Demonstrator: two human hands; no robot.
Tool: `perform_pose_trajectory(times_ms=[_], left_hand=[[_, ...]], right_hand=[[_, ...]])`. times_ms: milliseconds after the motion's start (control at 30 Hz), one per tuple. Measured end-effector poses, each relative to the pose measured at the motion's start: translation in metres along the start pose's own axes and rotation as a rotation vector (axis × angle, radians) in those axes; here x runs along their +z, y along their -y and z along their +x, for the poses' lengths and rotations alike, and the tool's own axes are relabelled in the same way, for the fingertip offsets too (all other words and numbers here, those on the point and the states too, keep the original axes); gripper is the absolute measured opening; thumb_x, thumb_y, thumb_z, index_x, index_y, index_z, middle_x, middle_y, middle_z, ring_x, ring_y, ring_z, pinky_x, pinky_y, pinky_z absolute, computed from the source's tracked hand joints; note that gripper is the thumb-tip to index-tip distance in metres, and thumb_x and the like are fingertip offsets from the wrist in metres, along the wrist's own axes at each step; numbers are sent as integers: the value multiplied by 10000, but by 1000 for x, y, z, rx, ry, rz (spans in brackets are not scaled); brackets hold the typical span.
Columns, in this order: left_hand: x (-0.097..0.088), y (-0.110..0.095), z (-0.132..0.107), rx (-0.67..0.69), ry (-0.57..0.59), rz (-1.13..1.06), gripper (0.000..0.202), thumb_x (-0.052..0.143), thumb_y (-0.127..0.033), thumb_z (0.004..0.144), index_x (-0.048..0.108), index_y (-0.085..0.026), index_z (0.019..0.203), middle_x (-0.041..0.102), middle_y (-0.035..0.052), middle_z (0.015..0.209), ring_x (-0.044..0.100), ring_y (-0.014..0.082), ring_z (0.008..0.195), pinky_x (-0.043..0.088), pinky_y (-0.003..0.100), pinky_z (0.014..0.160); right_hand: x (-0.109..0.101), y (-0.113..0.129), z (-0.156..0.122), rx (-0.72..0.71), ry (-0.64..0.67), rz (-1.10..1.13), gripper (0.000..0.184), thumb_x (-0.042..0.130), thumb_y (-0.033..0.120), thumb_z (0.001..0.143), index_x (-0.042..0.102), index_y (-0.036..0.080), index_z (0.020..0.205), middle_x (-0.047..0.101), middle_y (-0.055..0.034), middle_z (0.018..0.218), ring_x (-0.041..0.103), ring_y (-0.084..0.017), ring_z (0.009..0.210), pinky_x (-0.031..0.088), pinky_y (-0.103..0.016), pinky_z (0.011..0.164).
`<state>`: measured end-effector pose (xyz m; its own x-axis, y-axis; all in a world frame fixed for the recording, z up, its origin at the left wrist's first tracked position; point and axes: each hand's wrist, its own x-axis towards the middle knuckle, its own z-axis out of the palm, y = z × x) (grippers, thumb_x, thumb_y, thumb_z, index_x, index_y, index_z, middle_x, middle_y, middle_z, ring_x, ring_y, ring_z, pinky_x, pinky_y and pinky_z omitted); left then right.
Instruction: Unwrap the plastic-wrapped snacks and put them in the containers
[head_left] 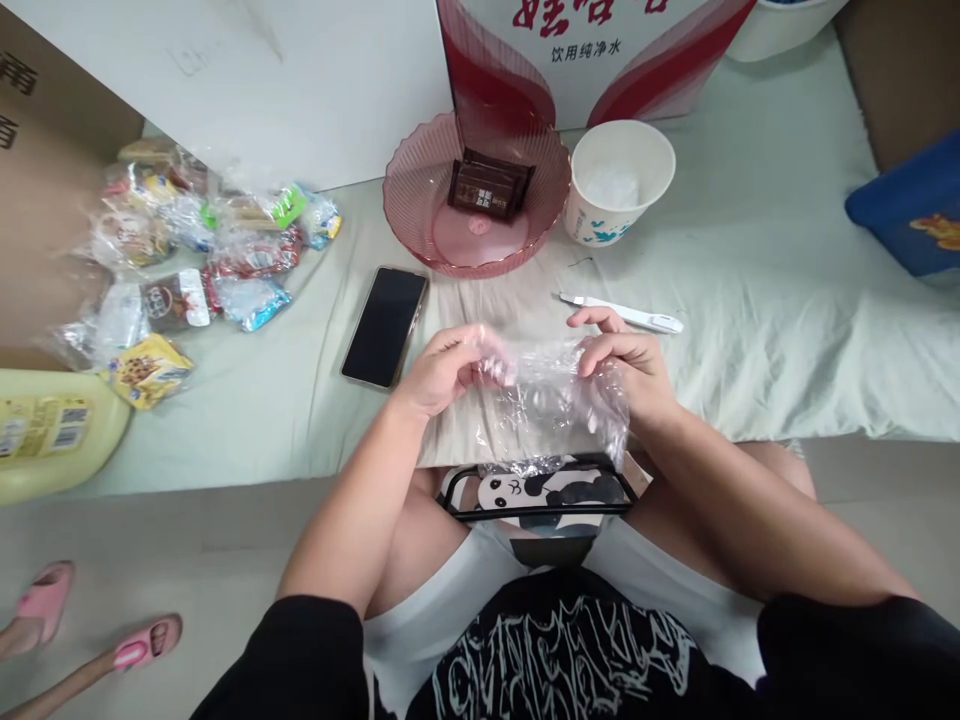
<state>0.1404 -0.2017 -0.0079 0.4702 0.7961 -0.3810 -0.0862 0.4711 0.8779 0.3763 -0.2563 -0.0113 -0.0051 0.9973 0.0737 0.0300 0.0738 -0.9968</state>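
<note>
A clear plastic bag [536, 400] is stretched between my two hands above the front edge of the cloth-covered surface. My left hand [459, 365] is closed on its left side, with the fingers partly behind the film. At the other end, my right hand [626, 365] pinches the bag between thumb and fingers. Just beyond the right fingers lies a white utility knife [626, 313]. A dark phone [385, 326] rests left of my left hand. Farther back, a pink ribbed bowl [420, 215] contains brown snack packets [491, 185], beside a paper cup [611, 185] with something clear and crumpled inside.
Several wrapped snacks [247, 240] are heaped at the left, near a yellow container [52, 430]. White and red boxes [322, 90] stand along the back. A blue object [915, 205] is at the right. Another person's feet in pink slippers [142, 640] show at lower left.
</note>
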Motion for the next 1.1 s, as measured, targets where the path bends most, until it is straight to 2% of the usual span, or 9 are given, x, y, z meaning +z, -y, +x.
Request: perform_pose_trajectory(times_ms=[100, 200, 300, 400, 533, 667, 833, 967, 1100], left_hand=[[-2, 0, 2, 51, -19, 26, 306, 635, -439, 794, 705, -161, 688, 729, 64, 726, 695, 160, 653, 552, 270, 596], [-4, 5, 4, 159, -87, 152, 388, 665, -527, 834, 702, -170, 686, 720, 58, 734, 673, 152, 683, 535, 266, 639], [-5, 9, 4, 258, -138, 263, 281, 840, -414, 727, 682, -181, 723, 701, 17, 738, 636, 125, 662, 493, 241, 623], [-3, 7, 2, 283, -195, 135, 397, 919, -314, 634, 665, -226, 926, 713, -20, 829, 645, 103, 630, 499, 232, 617], [2, 2, -2, 138, -92, -80, 772, 971, -306, 559, 587, -303, 1229, 770, 1, 963, 736, 158, 733, 579, 289, 727], [6, 3, -4, -40, 20, -36, 482, 955, -364, 616, 676, -167, 956, 782, 62, 834, 758, 200, 747, 587, 300, 703], [7, 4, -4, 25, -64, 22, 356, 884, -390, 704, 700, -172, 917, 787, 41, 790, 750, 180, 685, 602, 294, 659], [4, 0, -6, 12, -85, 177, 266, 835, -332, 712, 726, -164, 888, 642, -35, 539, 587, 121, 444, 467, 229, 436], [4, -5, -9, 47, -69, -33, 200, 787, -331, 676, 699, -196, 795, 573, -60, 489, 523, 117, 397, 442, 235, 388]], right_hand=[[-2, 1, 1, 62, -16, -9, 148, 628, 194, 742, 648, 235, 600, 654, -48, 1181, 571, -296, 1256, 513, -492, 978], [-3, -4, 2, 146, -90, 91, 132, 600, 253, 799, 705, 261, 879, 619, -36, 1322, 566, -282, 1298, 538, -427, 920], [-3, -8, 3, 250, -48, 228, 449, 646, 408, 854, 572, 334, 1291, 554, -49, 1430, 666, -226, 1068, 565, -371, 796], [-1, -5, 1, 327, 61, 145, 798, 808, 419, 771, 387, 342, 1445, 644, -40, 1141, 645, -172, 807, 553, -340, 733], [3, 5, 0, 296, 30, 28, 818, 808, 470, 785, 364, 318, 1455, 592, 12, 837, 585, -186, 719, 524, -356, 711], [4, 6, 2, 262, -7, 124, 781, 849, 470, 737, 450, 332, 1393, 632, 7, 886, 621, -179, 765, 536, -350, 744], [-1, 1, 3, 308, 182, -34, 298, 742, 470, 845, 631, 200, 901, 656, -19, 758, 602, -145, 679, 504, -321, 671], [-4, 1, 1, 259, 163, -118, 217, 656, 427, 927, 626, 219, 980, 563, 47, 588, 500, -117, 509, 413, -290, 550], [-6, 3, -2, 209, 76, 79, 188, 662, 433, 884, 621, 255, 929, 553, 34, 633, 449, -120, 521, 359, -282, 526]])
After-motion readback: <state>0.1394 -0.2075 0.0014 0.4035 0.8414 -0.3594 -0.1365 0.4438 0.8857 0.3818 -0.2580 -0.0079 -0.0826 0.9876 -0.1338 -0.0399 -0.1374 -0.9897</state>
